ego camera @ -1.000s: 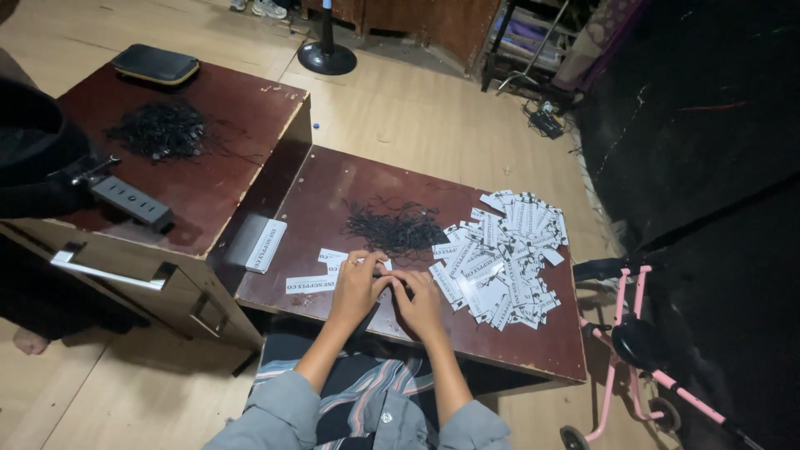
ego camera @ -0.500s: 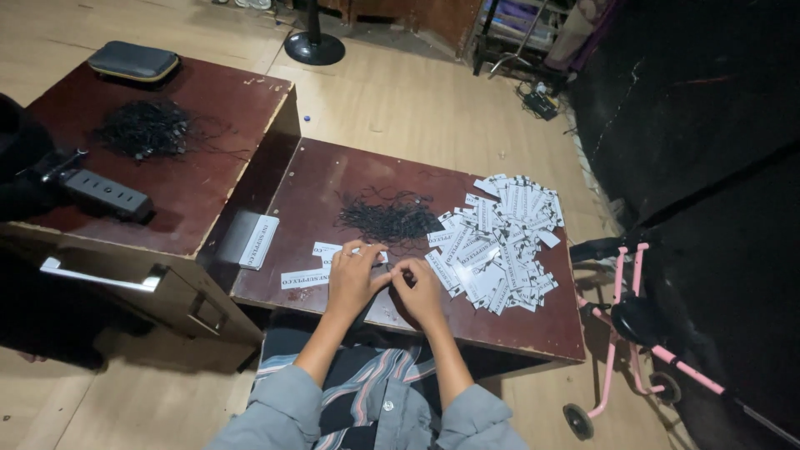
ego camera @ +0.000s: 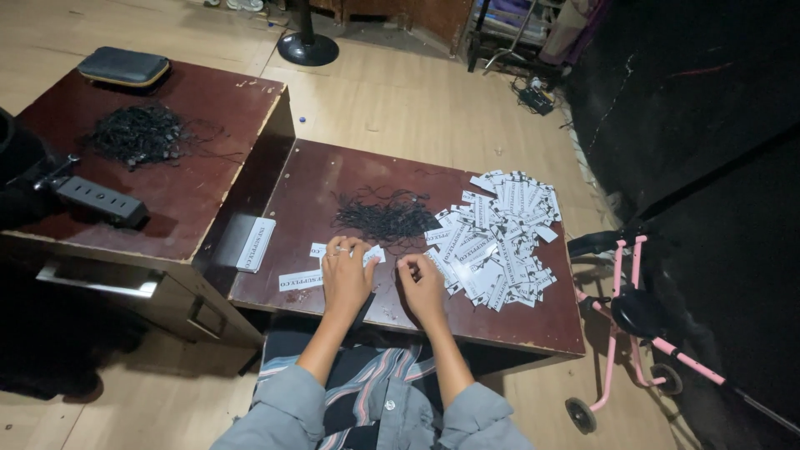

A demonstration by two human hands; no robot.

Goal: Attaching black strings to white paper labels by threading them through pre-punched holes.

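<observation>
White paper tags [ego camera: 500, 242] lie heaped on the right half of the low dark-red table [ego camera: 333, 179], spilling toward its right edge. Just left of the heap, mid-table, sits a tangle of thin black strings [ego camera: 385, 218]. Both hands work near the front edge, between strings and heap. The left hand [ego camera: 346, 275] rests palm-down, fingers loosely together, its tips on a single tag [ego camera: 329, 250]; whether it actually pinches the tag I cannot tell. The right hand [ego camera: 423, 283] is curled, fingertips drawn together at the near edge of the heap, seemingly on something small; what, the view does not show. Another tag [ego camera: 302, 280] lies alone near the front-left corner.

To handle such light pieces well, it seems wise to hold one tag flat with one hand while the other draws out a single string, so neither pile drags along.

A squarer white card [ego camera: 254, 242] lies at the table's left edge, against the taller wooden desk [ego camera: 208, 192]. On that desk lie a second bundle of black strings [ego camera: 137, 137], a dark power strip [ego camera: 100, 198] near its front edge, and a closed grey zip case [ego camera: 123, 67] at its far corner; its contents are hidden. A metal-handled drawer [ego camera: 104, 279] stands slightly open below; nothing shows inside.
</observation>
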